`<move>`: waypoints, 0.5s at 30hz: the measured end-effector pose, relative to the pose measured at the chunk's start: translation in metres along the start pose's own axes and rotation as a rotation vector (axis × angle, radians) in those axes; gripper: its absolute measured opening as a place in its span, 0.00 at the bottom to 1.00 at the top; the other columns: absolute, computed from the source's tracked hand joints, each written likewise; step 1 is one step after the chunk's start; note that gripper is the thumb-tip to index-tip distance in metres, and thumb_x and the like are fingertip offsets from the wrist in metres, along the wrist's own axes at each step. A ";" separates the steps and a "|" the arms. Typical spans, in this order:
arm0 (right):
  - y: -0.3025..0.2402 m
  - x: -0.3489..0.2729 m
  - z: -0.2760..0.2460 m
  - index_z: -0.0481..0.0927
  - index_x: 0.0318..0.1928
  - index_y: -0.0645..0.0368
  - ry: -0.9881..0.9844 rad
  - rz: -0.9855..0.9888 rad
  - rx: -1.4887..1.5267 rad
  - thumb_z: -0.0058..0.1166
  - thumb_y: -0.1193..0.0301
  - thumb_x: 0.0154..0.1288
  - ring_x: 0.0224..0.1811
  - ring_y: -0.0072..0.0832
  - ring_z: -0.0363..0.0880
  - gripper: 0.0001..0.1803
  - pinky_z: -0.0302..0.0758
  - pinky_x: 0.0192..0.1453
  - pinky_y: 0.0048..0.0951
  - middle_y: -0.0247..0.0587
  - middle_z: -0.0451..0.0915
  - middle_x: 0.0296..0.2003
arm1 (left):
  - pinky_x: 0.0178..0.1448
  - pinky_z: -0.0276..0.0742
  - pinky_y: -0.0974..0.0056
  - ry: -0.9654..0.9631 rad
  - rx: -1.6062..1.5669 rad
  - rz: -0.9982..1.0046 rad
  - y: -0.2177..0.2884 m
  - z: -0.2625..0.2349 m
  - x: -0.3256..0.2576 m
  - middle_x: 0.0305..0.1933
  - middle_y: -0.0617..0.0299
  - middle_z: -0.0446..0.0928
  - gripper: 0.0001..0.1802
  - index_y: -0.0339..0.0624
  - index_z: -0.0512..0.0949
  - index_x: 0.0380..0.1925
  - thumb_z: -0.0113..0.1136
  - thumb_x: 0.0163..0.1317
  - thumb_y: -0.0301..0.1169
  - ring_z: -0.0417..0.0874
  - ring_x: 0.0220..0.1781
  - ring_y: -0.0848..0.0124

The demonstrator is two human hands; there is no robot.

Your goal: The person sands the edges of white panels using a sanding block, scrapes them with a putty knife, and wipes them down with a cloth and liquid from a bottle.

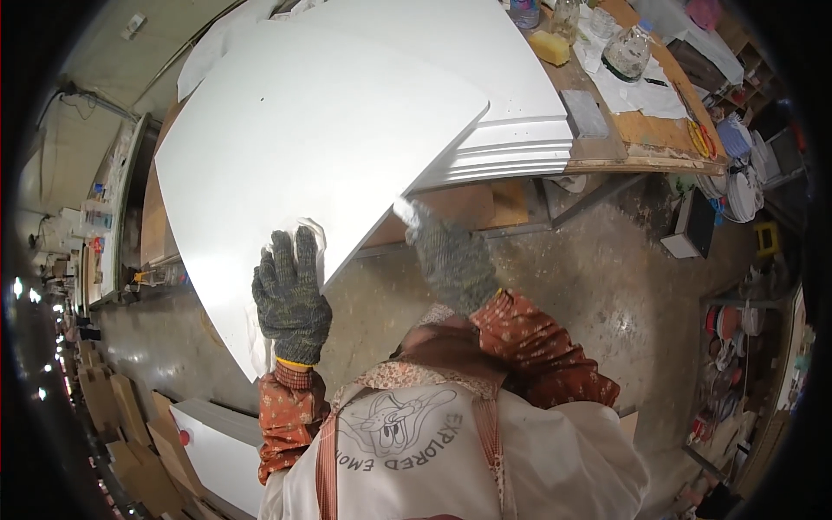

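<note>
A large white panel [312, 130] lies askew over a stack of white panels [511, 147], its near corner jutting toward me. My left hand [293, 303], in a dark grey-green knitted glove, rests on the near part with fingers stretched out. Under and beside these fingers a crumpled white cloth [317, 243] shows. My right hand [455, 264], gloved the same way and blurred by motion, is at the panel's right edge. From its fingers sticks a small white cloth [405, 211], which meets that edge; the fingertips are partly smeared.
On the wooden workbench [646, 160] at right stand a yellow sponge [550, 48], a glass jar [626, 54] and yellow-red scissors [700, 139]. A black-and-white box [691, 224] sits on the floor. Cardboard pieces [130, 412] and a stack of panels [221, 442] lie at lower left.
</note>
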State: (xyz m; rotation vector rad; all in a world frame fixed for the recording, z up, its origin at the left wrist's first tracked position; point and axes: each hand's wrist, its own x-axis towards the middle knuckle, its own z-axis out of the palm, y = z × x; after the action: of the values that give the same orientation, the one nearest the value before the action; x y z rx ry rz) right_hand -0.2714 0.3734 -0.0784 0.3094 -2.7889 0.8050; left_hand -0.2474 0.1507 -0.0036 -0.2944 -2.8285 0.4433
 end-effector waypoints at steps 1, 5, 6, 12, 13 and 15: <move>-0.006 -0.006 0.000 0.63 0.62 0.59 0.027 -0.023 0.045 0.44 0.69 0.66 0.34 0.36 0.74 0.24 0.72 0.30 0.37 0.43 0.75 0.41 | 0.67 0.55 0.46 -0.009 -0.001 -0.002 -0.001 0.001 -0.001 0.70 0.49 0.55 0.44 0.49 0.57 0.68 0.50 0.44 0.23 0.61 0.66 0.49; 0.004 0.002 -0.009 0.67 0.59 0.55 0.172 0.009 0.204 0.47 0.63 0.64 0.28 0.37 0.78 0.23 0.73 0.28 0.43 0.47 0.77 0.30 | 0.68 0.53 0.48 0.033 -0.011 0.011 -0.002 0.005 -0.003 0.72 0.52 0.52 0.49 0.49 0.54 0.69 0.53 0.39 0.19 0.58 0.69 0.49; 0.006 0.004 -0.007 0.67 0.59 0.54 0.105 0.032 0.135 0.47 0.63 0.65 0.30 0.37 0.79 0.23 0.74 0.30 0.43 0.47 0.77 0.31 | 0.68 0.53 0.48 0.030 -0.012 0.013 -0.002 0.004 -0.006 0.72 0.52 0.52 0.49 0.49 0.54 0.69 0.53 0.39 0.19 0.58 0.69 0.49; 0.004 0.005 -0.004 0.69 0.58 0.54 0.130 -0.032 0.290 0.46 0.61 0.66 0.35 0.38 0.80 0.22 0.75 0.33 0.43 0.42 0.79 0.35 | 0.68 0.55 0.48 -0.017 -0.018 -0.026 -0.002 0.003 -0.001 0.72 0.52 0.52 0.49 0.49 0.55 0.68 0.53 0.38 0.19 0.58 0.68 0.49; 0.007 0.006 -0.005 0.69 0.57 0.54 0.090 0.029 0.485 0.46 0.60 0.67 0.36 0.38 0.80 0.21 0.75 0.33 0.42 0.41 0.79 0.35 | 0.67 0.55 0.48 0.009 -0.026 -0.008 -0.003 0.006 -0.001 0.72 0.52 0.52 0.49 0.49 0.55 0.68 0.53 0.39 0.19 0.59 0.68 0.49; 0.021 0.014 -0.001 0.70 0.57 0.53 0.039 0.025 0.358 0.46 0.60 0.67 0.38 0.37 0.80 0.20 0.75 0.36 0.42 0.40 0.79 0.35 | 0.67 0.56 0.48 0.032 -0.036 0.017 -0.002 0.003 -0.004 0.72 0.52 0.52 0.48 0.49 0.55 0.68 0.54 0.39 0.19 0.59 0.68 0.49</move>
State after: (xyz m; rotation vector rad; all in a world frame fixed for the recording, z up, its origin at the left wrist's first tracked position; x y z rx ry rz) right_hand -0.2903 0.3895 -0.0841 0.3137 -2.6056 1.3030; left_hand -0.2448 0.1468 -0.0063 -0.3295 -2.8068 0.3875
